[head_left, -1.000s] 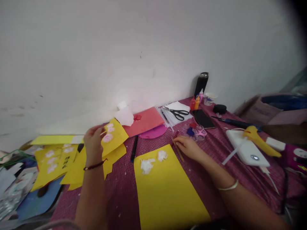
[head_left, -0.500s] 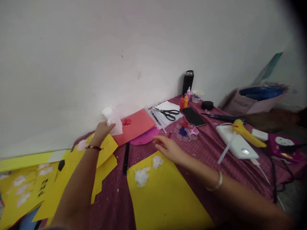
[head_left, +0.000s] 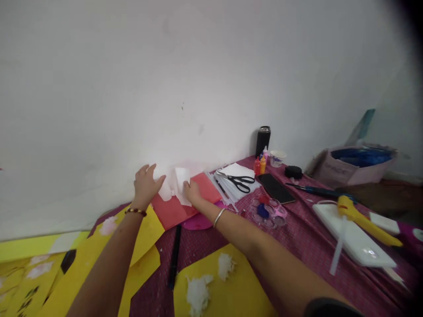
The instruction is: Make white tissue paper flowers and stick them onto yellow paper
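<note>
Fingers spread, my left hand is raised by the wall beside some white tissue and does not close on it. My right hand pinches a piece of white tissue paper over the red sheet. Below my forearms lies a yellow sheet bearing two white tissue tufts. A black marker lies between that sheet and several yellow papers at the left.
Scissors rest on white paper, near a phone and a paint palette. Small paint bottles, a paper cup and a black flask stand behind. A yellow glue gun lies across a white power bank.
My right hand has reached forward and left from above the yellow sheet and taken hold of tissue paper. My left hand has let go of its tissue and opened. The view has tilted up.
</note>
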Demonstrator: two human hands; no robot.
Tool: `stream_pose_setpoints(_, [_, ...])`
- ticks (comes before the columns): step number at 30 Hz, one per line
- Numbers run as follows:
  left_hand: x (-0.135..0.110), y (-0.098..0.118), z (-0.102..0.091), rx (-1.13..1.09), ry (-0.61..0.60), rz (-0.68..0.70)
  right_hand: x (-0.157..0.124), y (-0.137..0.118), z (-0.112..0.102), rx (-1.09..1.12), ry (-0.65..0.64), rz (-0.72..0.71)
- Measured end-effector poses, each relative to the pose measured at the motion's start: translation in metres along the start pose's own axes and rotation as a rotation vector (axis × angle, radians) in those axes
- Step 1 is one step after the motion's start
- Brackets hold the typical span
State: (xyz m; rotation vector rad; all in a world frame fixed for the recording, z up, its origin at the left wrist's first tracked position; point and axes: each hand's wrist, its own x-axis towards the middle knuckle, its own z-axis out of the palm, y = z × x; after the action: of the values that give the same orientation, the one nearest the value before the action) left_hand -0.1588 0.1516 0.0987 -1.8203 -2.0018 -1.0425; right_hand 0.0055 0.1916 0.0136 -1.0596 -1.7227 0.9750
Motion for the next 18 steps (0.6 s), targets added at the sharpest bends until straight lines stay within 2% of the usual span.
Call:
stream_pose_setpoints(2, [0.017, -0.016, 0.011, 0.182, -0.098, 0.118, 0.005, 0.007, -0.001, -0.040, 0.047, 0.068])
stream_pose_setpoints(4, [0.027, -0.025, 0.025, 0.237, -0.189, 0.146, 0.006, 0.012, -0.006, -0.075, 0.064, 0.087])
stream_pose_setpoints(9, [0.026, -0.024, 0.045, 0.236, -0.200, 0.086, -0.007, 0.018, -0.035, -0.111, 0.122, 0.087])
stream_pose_setpoints(13, [0.018, -0.016, 0.044, 0.227, -0.191, 0.046, -0.023, 0.009, -0.073, -0.056, 0.220, 0.072])
stream_pose_setpoints(18, [0.019, 0.001, 0.024, 0.153, -0.178, 0.017, -0.051, -0.023, -0.131, 0.075, 0.382, 0.073])
